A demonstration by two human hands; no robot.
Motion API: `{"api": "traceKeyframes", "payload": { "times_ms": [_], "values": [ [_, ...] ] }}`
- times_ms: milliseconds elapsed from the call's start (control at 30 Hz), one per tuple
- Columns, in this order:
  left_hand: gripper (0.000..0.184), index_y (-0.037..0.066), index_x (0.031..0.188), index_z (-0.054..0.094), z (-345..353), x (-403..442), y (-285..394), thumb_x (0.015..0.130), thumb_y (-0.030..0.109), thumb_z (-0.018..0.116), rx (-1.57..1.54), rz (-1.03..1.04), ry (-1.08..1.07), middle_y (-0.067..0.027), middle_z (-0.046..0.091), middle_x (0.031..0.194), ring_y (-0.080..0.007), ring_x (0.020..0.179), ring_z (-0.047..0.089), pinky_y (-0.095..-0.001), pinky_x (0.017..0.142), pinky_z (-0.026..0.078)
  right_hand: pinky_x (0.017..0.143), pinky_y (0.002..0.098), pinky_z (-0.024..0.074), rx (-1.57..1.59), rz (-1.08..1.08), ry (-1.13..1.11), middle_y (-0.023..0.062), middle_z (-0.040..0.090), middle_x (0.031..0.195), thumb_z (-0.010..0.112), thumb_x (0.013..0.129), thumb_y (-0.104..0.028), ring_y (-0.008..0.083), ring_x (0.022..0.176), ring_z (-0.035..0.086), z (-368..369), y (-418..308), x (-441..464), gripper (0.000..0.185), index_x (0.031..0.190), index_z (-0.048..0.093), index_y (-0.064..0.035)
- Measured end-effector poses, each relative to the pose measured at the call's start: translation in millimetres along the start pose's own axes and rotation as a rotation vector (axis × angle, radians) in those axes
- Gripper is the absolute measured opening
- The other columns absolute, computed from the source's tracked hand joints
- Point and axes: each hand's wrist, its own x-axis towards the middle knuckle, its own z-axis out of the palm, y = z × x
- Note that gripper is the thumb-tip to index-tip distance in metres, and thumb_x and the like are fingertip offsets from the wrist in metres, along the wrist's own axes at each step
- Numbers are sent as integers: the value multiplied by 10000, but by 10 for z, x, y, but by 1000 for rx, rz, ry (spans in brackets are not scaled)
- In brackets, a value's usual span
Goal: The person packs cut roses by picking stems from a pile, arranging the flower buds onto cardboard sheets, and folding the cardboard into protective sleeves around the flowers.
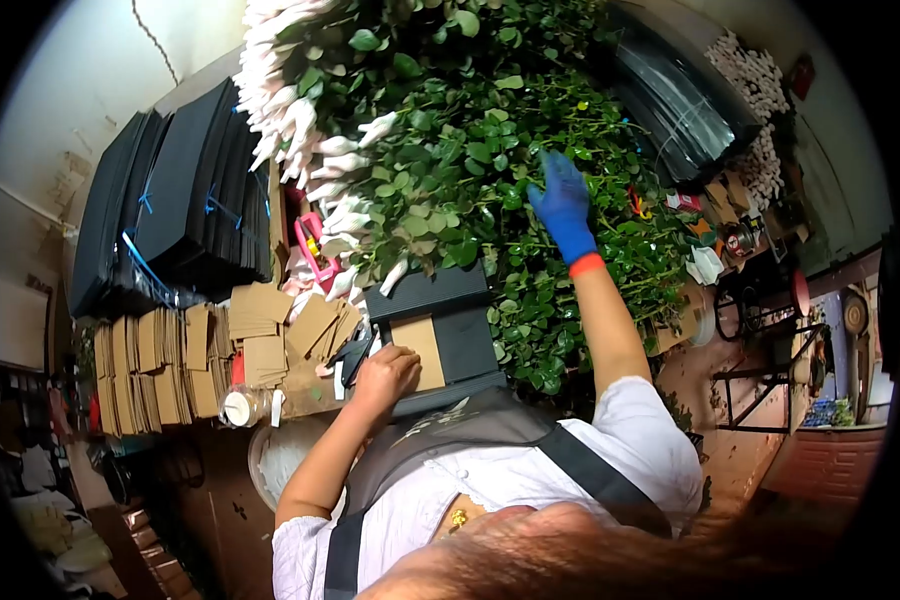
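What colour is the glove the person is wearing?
The glove is blue, with an orange-red cuff, seen best in the head view.

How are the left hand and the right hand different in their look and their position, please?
The left hand is bare, while the right hand wears a blue glove with an orange-red cuff. The left hand rests at the brown cardboard, close to the body; the right hand reaches farther forward, at the green leaves. Both forearms are bare.

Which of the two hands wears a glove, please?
The right hand: it wears a blue glove with an orange-red cuff, at the green leaves. The left hand is bare, at the brown cardboard.
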Motion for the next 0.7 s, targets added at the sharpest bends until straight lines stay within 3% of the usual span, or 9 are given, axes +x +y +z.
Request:
{"api": "traceKeyframes", "payload": {
  "times_ms": [67,133,200,233,333,433,533,667,700],
  "values": [
    [139,40,946,752,-23,3,43,814,81,761,15,-24,-18,-107,724,982,-284,887,702,-360,776,577,1055,458,419,-175,31,-309,94,632,1276,674,836,-168,305,1209,568,306,373,103,295,1130,691,-151],
    [115,47,919,747,27,-30,-12,809,79,752,18,-9,3,-102,725,958,-285,881,703,-378,798,582,1077,487,392,-58,-84,-54,85,628,1271,684,797,-130,295,1210,562,183,265,149,318,1114,678,-157],
    [115,52,942,742,45,-47,-13,830,81,738,-4,-63,-15,-101,727,1003,-288,915,707,-415,930,560,1062,485,406,100,-234,259,77,631,1257,691,778,-119,295,1193,562,-117,-14,142,335,1111,670,-154],
    [118,50,948,741,43,-32,-10,834,79,734,7,-53,-13,-102,725,999,-289,916,705,-414,939,557,1061,473,414,99,-283,291,62,629,1263,693,771,-102,295,1185,564,-254,-145,148,350,1115,665,-161],
    [133,51,973,741,-16,11,30,843,75,725,4,-30,-47,-103,719,991,-289,921,700,-412,963,545,1029,459,451,120,-262,95,42,634,1276,693,815,-124,286,1165,577,-155,-244,123,399,1202,669,-219],
    [152,47,983,740,14,21,-7,834,58,714,-4,-58,-16,-104,720,1002,-287,934,699,-416,981,536,1031,453,452,257,-394,254,35,660,1251,679,837,-106,285,1129,612,-331,-404,114,416,1243,665,-194],
    [155,44,987,740,-18,20,61,835,66,725,-8,-75,-45,-115,721,1009,-296,948,700,-410,979,538,1028,445,466,157,-338,30,28,676,1222,663,854,-110,276,1102,628,-181,-359,86,398,1243,668,-198],
    [129,43,975,738,37,-14,3,850,69,719,9,-72,-37,-112,721,1005,-294,951,700,-416,979,539,984,385,501,106,-588,268,-7,694,1120,637,851,-57,226,1004,644,-48,-560,186,491,1267,667,-317],
    [132,44,974,739,25,-14,14,846,72,723,19,-63,-35,-109,721,1009,-293,953,699,-419,979,539,972,379,507,127,-492,147,-10,692,1105,638,842,-40,225,988,644,-16,-568,232,500,1261,668,-311]
  ]
}}
